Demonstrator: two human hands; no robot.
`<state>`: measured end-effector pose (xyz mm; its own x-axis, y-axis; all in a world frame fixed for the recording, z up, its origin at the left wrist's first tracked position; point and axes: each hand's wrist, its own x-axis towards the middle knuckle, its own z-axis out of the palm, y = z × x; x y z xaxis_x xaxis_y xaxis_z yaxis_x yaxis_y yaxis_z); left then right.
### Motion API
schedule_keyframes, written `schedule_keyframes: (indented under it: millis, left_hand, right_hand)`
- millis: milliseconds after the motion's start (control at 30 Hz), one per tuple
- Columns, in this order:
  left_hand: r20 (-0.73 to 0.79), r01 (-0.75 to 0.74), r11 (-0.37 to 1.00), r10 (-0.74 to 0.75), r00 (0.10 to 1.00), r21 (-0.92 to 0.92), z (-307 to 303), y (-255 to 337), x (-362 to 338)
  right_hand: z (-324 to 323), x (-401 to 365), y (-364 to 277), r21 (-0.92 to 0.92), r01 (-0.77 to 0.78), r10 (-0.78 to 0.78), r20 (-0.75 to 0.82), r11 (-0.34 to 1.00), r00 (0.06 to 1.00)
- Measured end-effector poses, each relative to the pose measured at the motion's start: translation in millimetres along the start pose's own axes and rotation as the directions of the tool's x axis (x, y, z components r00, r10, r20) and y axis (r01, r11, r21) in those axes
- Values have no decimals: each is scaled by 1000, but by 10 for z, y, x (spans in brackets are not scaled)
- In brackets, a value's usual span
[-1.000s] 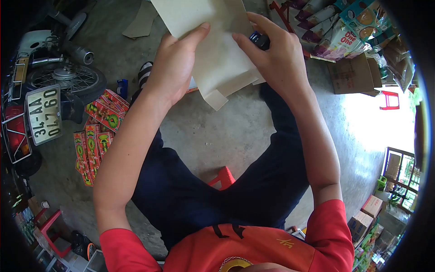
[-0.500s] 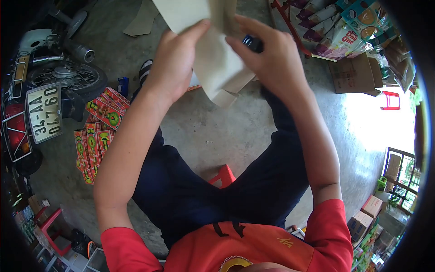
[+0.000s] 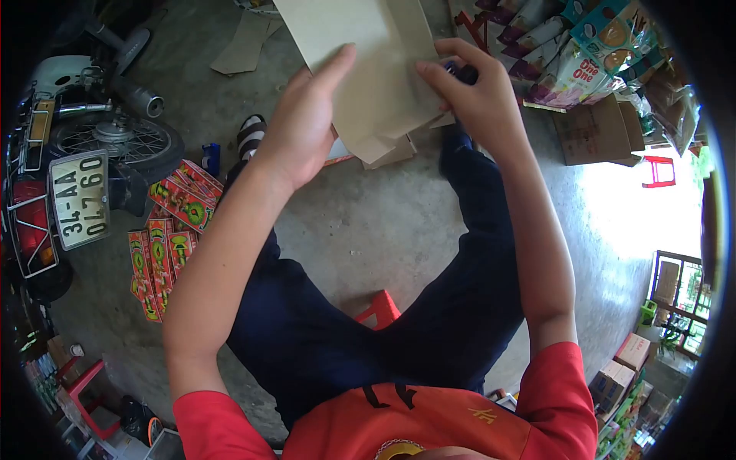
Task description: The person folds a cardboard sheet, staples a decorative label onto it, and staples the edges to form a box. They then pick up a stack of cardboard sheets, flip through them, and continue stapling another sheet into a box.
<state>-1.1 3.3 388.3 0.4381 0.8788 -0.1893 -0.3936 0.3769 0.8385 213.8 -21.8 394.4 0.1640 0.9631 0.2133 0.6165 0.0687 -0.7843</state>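
Observation:
A beige piece of cardboard [image 3: 376,73] with a fold along it is held up in front of me, between my two hands. My left hand [image 3: 307,115] grips its left edge, the thumb lying over the face. My right hand [image 3: 475,88] is at the right edge, with thumb and fingers closing around that side. Tucked in the same hand is a small dark object [image 3: 463,73]; its kind is mostly hidden by the fingers. The lower end of the cardboard has loose flaps. Below it, another cardboard piece [image 3: 391,156] shows on the floor.
Red printed boxes [image 3: 159,264] lie piled on the floor at left, beside a motorbike wheel [image 3: 115,138]. A cardboard scrap [image 3: 244,50] lies further ahead. At right stand snack packs [image 3: 575,73] and an open carton [image 3: 594,134]. A red stool [image 3: 379,309] shows between my legs.
Both hands and the cardboard have shifted right. The cardboard's face is now turned more towards me, and the floor piece below it shows more.

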Motion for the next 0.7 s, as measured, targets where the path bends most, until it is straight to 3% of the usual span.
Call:
schedule_keyframes:
  millis: [100, 267, 333, 567, 700]
  left_hand:
    - [-25, -27, 999, 28, 999, 35, 48, 10, -41]
    - [-32, -99, 991, 102, 994, 89, 142, -89, -44]
    - [-59, -94, 983, 105, 993, 160, 175, -95, -57]
    - [-80, -89, 996, 88, 993, -15, -37, 86, 11]
    - [-134, -98, 995, 98, 986, 8, -62, 96, 33]
  right_hand:
    - [95, -120, -143, -239, 225, -253, -89, 944, 963]
    - [203, -269, -334, -475, 289, -293, 67, 831, 954]
    - [212, -264, -309, -430, 282, -277, 76, 858, 958]
    - [3, -96, -131, -163, 196, -188, 59, 967, 980]
    - [53, -151, -209, -223, 212, -178, 163, 951, 970]
